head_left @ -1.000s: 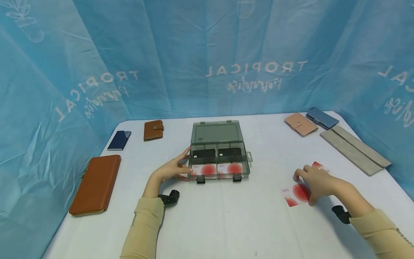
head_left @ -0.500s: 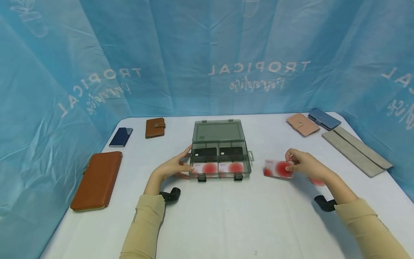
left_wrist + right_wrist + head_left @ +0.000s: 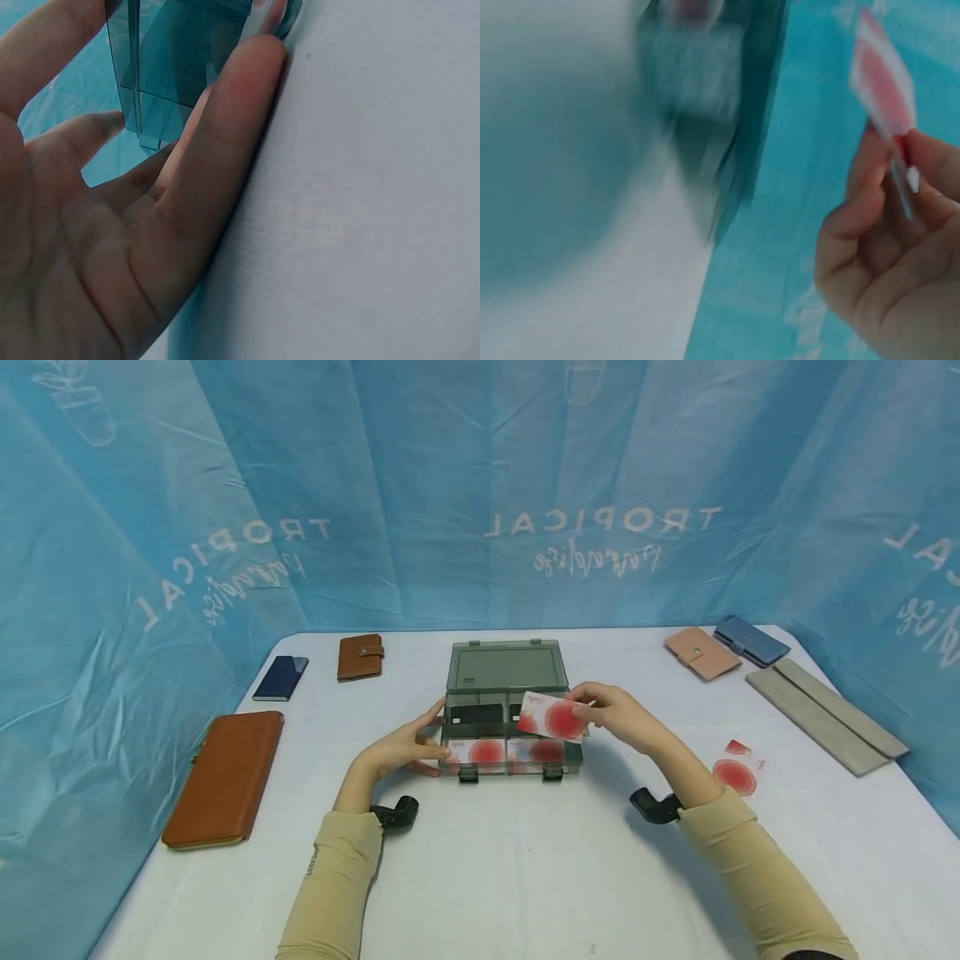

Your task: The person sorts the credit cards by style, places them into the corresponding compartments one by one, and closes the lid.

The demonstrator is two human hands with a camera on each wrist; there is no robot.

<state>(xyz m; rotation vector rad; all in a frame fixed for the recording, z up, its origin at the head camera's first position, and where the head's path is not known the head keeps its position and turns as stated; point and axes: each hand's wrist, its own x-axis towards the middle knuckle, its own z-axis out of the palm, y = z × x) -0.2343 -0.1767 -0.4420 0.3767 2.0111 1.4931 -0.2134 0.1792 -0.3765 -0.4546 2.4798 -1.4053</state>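
My left hand (image 3: 401,747) rests against the left side of a clear green divided plastic box (image 3: 572,763), whose lid (image 3: 507,666) stands raised at the back. In the left wrist view the fingers (image 3: 217,127) are spread, with tips at the box's wall. Two black cards (image 3: 477,714) lie in the rear compartments and two red-and-white cards (image 3: 477,751) in the front ones. My right hand (image 3: 618,714) pinches another red-and-white card (image 3: 542,716) above the box's right half. That card partly hides the rear right black card. In the right wrist view the box is blurred.
A loose red-and-white card (image 3: 738,768) lies to the right. Behind it are a grey sleeve (image 3: 825,714), a pink wallet (image 3: 702,652) and a blue wallet (image 3: 752,641). Leftward lie a large brown notebook (image 3: 225,777), a navy card holder (image 3: 281,678) and a small brown wallet (image 3: 360,657).
My right hand has picked a card up from the right of the table and carried it leftward to above the box. The left hand has stayed at the box.
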